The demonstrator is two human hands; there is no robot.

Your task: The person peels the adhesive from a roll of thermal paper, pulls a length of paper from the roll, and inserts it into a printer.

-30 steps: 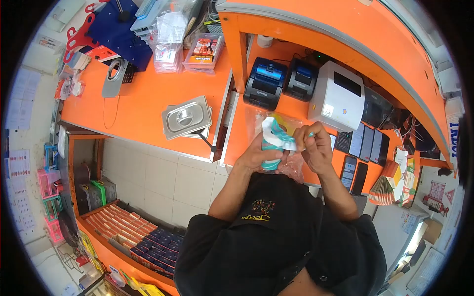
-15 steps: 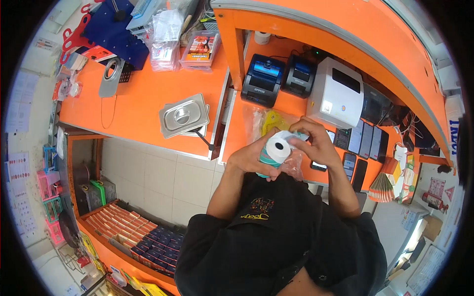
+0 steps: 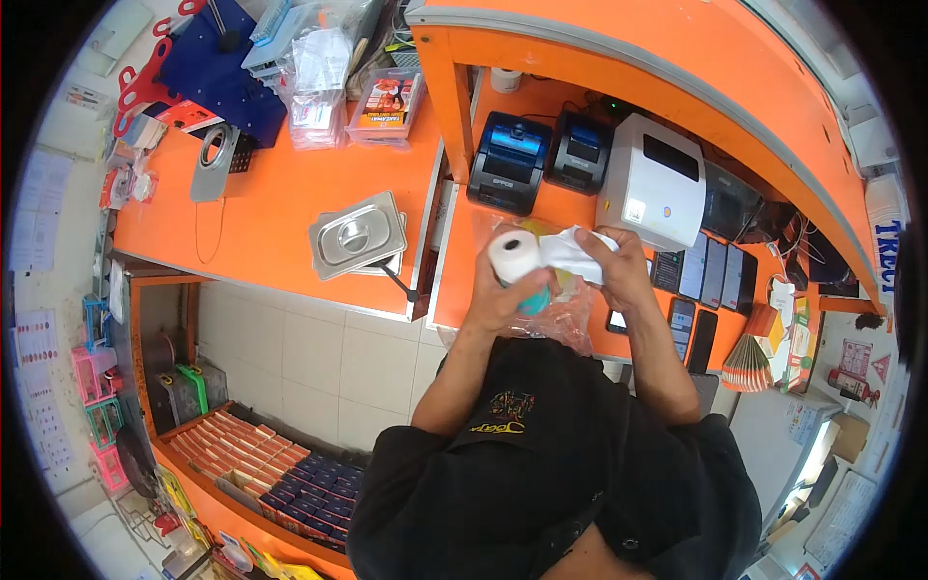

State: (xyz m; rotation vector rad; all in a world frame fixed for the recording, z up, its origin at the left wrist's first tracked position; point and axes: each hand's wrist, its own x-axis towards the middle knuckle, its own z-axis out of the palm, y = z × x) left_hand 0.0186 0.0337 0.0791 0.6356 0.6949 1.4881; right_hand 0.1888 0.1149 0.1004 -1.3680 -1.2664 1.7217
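A white paper roll (image 3: 515, 256) with a dark core hole and a bit of teal at its lower side is held by my left hand (image 3: 498, 295), whose fingers wrap round it. From the roll a white strip of paper (image 3: 572, 256) stretches to the right, and its far end is pinched in my right hand (image 3: 623, 271). Both hands are over the orange counter, in front of the black printers. Beneath them lies a clear plastic bag (image 3: 570, 319) with something yellow showing through, partly covered by my hands.
Behind my hands stand a black printer (image 3: 506, 164), a second black printer (image 3: 579, 153) and a white printer (image 3: 652, 184). Several phones (image 3: 693, 268) lie to the right. A steel tray lid (image 3: 358, 234) sits on the left counter (image 3: 271, 213), across a gap.
My hands have moved apart, the left one up and leftward with the roll. The paper strip between them is now longer, and less teal shows.
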